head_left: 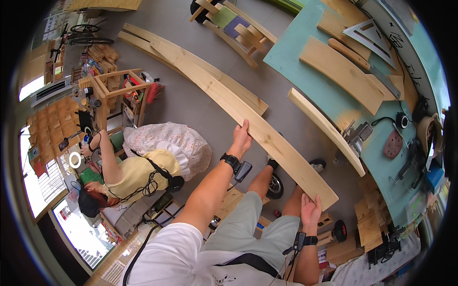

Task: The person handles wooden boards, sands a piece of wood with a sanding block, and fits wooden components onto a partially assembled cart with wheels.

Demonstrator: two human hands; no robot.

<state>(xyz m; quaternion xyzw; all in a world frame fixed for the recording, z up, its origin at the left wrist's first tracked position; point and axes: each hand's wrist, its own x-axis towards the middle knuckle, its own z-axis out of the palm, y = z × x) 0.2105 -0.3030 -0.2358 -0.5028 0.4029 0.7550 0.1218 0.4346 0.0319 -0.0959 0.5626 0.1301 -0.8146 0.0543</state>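
A long pale wooden plank (pixel 272 138) runs slantwise in front of me, from the far left to close by my body. My left hand (pixel 242 138) grips its left edge part way along, with the thumb on the upper face. At the near end my right hand (pixel 311 209) is turned palm up and holds the plank's edge, its fingers partly hidden underneath. Another plank (pixel 238 93) lies lower, below the held one and partly covered by it.
A green-topped workbench (pixel 298 45) on the right bears boards, a handsaw (pixel 350 53), a triangular square (pixel 369 38) and a sander (pixel 393 144). A light board (pixel 329 131) juts along its edge by a vise (pixel 357 136). At left, another person (pixel 143 174) works near a wooden frame (pixel 102 90).
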